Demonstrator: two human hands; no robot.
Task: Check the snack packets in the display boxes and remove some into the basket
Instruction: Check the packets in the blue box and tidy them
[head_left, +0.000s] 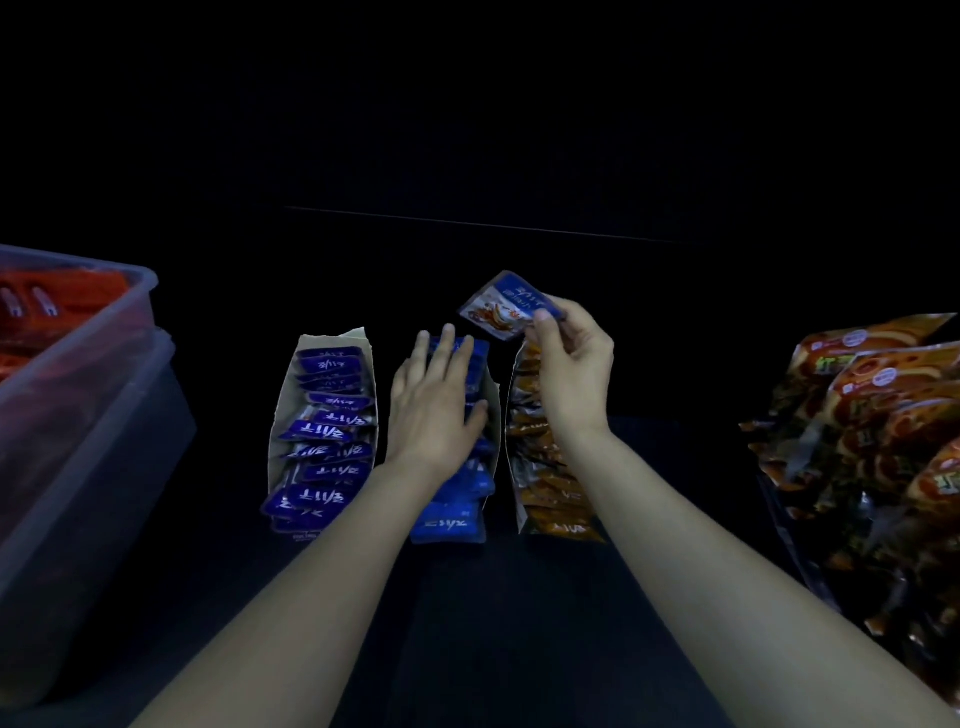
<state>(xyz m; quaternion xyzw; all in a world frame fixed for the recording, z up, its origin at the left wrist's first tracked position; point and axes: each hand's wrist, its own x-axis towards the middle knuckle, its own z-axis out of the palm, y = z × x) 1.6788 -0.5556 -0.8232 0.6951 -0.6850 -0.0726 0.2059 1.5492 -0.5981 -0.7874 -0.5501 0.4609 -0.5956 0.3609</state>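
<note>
Above middle box (491, 410), right hand (571, 374) pinching blue packet (506, 306), left hand (434, 405) flat

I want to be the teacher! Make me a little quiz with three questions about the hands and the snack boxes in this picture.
1. True or false: the right hand pinches a blue packet, held up above the boxes.
2. The left hand rests flat on the packets of which display box? A) left B) middle C) right
3. Fill in the gap: the clear tub at the far left holds ____ packets.

Key:
1. True.
2. B, the middle box.
3. Red: the red packets show through its wall.
</note>
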